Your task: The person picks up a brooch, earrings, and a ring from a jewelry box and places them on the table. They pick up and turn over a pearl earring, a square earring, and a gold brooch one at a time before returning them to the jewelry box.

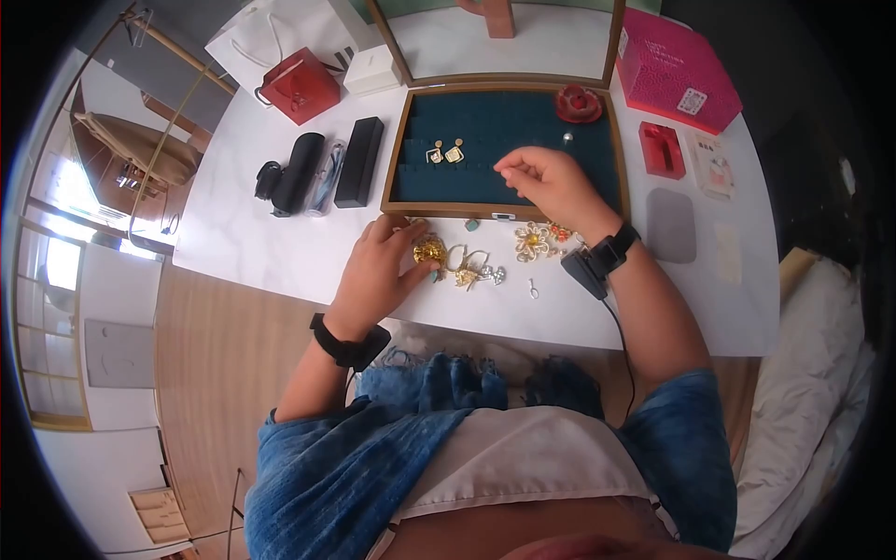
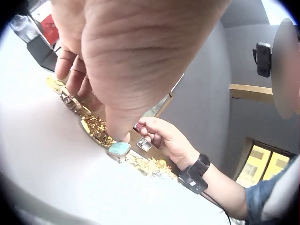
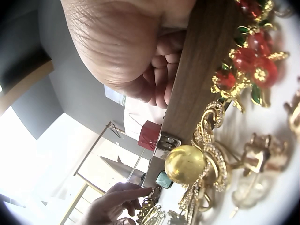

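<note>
My left hand [image 1: 373, 261] rests at the table's front part, its fingers over a cluster of gold jewelry [image 1: 429, 249]. Its thumb lies close to a turquoise-stone piece [image 2: 120, 149]. My right hand [image 1: 555, 187] hovers above the jewelry box's dark teal lining [image 1: 485, 112], fingers curled and fingertips together; I cannot tell whether something small is between them. Two gold square drop earrings [image 1: 454, 152] lie on the lining, with a pearl piece [image 1: 567, 137] and a red flower ornament [image 1: 579, 104] at the right. Below the right wrist are a yellow-centred brooch [image 3: 185, 164] and red-beaded jewelry [image 3: 253, 63].
The box's mirrored lid [image 1: 513, 42] stands raised. Gold hoops [image 1: 457, 259], silver pieces [image 1: 492, 273] and a small silver item [image 1: 534, 288] lie in front. Black cases [image 1: 359, 163] and a red bag [image 1: 301, 86] stand left; a pink box [image 1: 677, 75] and red box [image 1: 662, 150] stand right.
</note>
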The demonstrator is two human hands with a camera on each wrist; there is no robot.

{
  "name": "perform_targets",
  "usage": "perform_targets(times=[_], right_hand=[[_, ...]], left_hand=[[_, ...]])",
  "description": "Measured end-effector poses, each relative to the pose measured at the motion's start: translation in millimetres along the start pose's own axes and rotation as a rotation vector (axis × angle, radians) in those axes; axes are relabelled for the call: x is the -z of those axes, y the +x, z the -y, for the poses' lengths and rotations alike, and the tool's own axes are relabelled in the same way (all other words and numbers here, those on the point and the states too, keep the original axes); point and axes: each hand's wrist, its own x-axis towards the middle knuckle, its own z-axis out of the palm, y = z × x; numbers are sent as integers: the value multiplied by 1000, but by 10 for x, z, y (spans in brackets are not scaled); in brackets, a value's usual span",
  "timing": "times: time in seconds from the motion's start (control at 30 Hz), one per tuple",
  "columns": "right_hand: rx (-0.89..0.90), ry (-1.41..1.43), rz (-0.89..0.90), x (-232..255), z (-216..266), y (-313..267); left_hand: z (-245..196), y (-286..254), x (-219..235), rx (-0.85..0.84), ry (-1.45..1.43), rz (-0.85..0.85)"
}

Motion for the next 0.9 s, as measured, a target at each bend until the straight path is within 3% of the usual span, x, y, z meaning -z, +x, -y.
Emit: perform_targets(times=[0.53,0.9], right_hand=[[6,-42,-3,-14,-15,-5],[18,-67,-7,-12,-7,-3]], left_hand=[[92,135,63,-101,25,79],[79,327,120,-67,-23,215]])
